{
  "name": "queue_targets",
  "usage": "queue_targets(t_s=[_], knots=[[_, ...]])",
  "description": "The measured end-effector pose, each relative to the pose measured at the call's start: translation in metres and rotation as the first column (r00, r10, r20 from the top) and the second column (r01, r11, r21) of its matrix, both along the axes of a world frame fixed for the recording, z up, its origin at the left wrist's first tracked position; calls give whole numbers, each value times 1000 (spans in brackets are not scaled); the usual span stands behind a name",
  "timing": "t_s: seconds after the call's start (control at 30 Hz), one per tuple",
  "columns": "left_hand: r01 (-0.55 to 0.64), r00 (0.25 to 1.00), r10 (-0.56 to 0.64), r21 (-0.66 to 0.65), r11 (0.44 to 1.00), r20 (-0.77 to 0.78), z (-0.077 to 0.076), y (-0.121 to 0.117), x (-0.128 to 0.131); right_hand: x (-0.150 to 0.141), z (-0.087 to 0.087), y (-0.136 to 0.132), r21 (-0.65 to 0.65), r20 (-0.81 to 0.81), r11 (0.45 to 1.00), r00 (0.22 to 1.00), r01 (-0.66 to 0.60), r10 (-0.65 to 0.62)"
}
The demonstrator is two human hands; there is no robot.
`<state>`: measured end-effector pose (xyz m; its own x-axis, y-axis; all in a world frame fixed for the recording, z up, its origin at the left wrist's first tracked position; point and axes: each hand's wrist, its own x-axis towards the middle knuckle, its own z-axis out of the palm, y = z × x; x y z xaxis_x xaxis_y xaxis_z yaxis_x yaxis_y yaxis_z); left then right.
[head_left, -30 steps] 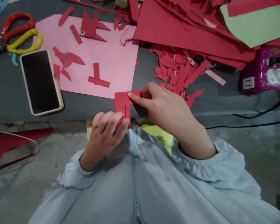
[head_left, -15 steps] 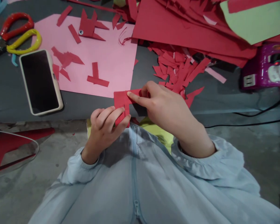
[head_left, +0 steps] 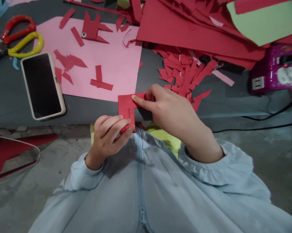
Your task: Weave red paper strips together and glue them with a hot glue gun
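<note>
A red paper piece [head_left: 123, 103], bent like a corner, lies at the table's near edge, with a narrow slit in its lower part. My left hand [head_left: 109, 134] grips the lower end, fingertips on top and thumb along the side. My right hand [head_left: 169, 106] pinches the strip that runs to the right, its index finger stretched over the paper near the corner. Just beyond is a pink sheet [head_left: 116, 64] carrying a red paper fish with a stick-on eye [head_left: 91, 30], a torn-looking red shape [head_left: 70, 61] and two crossed red strips [head_left: 100, 79].
At left lie scissors with red and yellow handles [head_left: 26, 45] and a phone [head_left: 42, 85]. Red paper scraps [head_left: 180, 69] heap beyond my right hand, below large red sheets [head_left: 175, 29]. A purple device [head_left: 274, 69] sits far right, with black cables [head_left: 262, 127] below.
My left hand has slid slightly down the red paper, uncovering more of the slit. My right hand keeps its hold in nearly the same place.
</note>
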<state>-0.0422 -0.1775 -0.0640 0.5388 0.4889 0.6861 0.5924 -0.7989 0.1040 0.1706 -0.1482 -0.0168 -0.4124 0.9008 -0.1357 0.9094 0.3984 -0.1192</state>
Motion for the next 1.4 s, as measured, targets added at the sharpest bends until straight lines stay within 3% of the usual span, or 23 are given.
queue_targets(t_s=[0.33,0.9,1.2,1.4], knots=[[-16,1000,17,47,999,-11,0,-1,-1,-3,4,1,-12,-3,1000,1000,9,-9],[-7,1000,7,-6,1000,-15,-6,-4,1,-6,7,0,-45,43,998,998,36,-34],[-35,999,35,-19,999,-28,1,-4,6,-6,9,0,-48,60,999,998,25,-22],[76,995,-82,-87,993,-60,4,-4,4,-8,12,0,-37,67,999,998,20,-17]])
